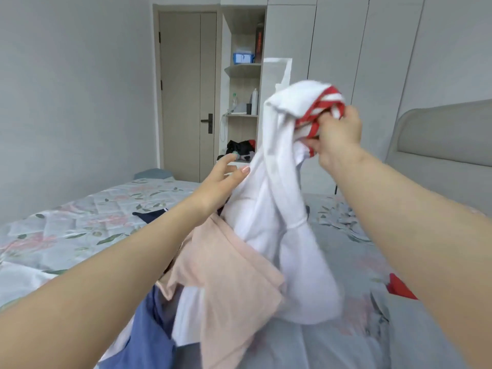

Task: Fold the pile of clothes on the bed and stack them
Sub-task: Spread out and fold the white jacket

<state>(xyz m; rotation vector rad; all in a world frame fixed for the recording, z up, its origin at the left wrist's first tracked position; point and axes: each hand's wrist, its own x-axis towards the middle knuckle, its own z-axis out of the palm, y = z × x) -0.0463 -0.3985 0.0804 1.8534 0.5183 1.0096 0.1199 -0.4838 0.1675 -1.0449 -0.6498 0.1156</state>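
Note:
My right hand (336,139) grips the red-and-white striped collar of a white garment (277,198) and holds it up above the bed. The white cloth hangs down in a twisted bunch, its lower end resting on the pile. My left hand (221,179) reaches toward the hanging cloth with relaxed fingers, its thumb touching the left edge. Below lies the pile: a pale pink garment (226,275), a blue garment (143,331) and a dark navy piece (150,215).
The bed (80,217) has a floral quilt, with a grey blanket (346,262) and a red item (399,287) at right. A padded headboard (442,145) stands on the right. Beyond are wardrobes, an open shelf (243,70) and a closed door (187,97).

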